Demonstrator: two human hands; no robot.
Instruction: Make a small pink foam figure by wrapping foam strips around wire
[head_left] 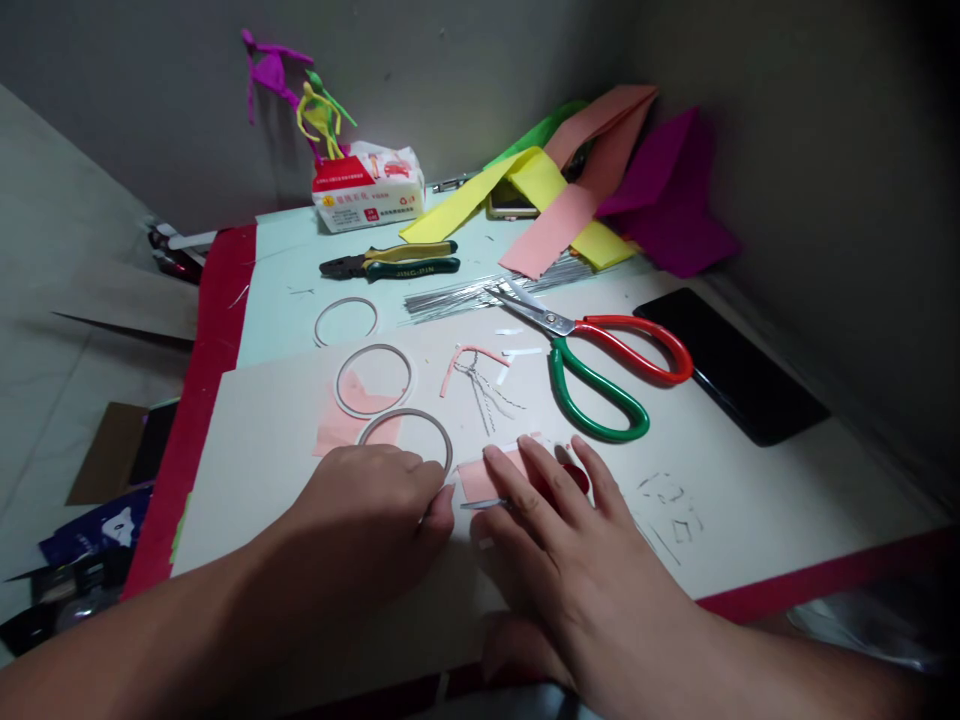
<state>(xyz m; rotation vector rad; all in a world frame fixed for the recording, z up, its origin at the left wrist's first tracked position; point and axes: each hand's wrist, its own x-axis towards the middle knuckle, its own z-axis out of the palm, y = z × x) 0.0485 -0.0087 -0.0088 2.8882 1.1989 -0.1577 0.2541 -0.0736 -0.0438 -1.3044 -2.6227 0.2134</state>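
My left hand (382, 500) is closed low over the white board, fingers curled and thumb pressed in; what it pinches is hidden or too small to name. It lies against the nearest of three rolls of tape (448, 440). To its right, my right hand (562, 530) rests palm down with fingers spread, over a strip of pink paper (476, 480). A thin pointed metal blade (480, 505) and a red handle (576, 478) show from under its fingers. Just beyond the hands is a small twisted wire figure (472, 370) with a pink wrapped part.
Red-and-green-handled scissors (555, 322) lie beyond my right hand, with a black phone (739, 365) to their right. Farther back are pliers (390, 262), thin wires (450, 298), coloured crepe paper (525, 180) and a tissue pack (369, 190) with wrapped wire figures (319, 115).
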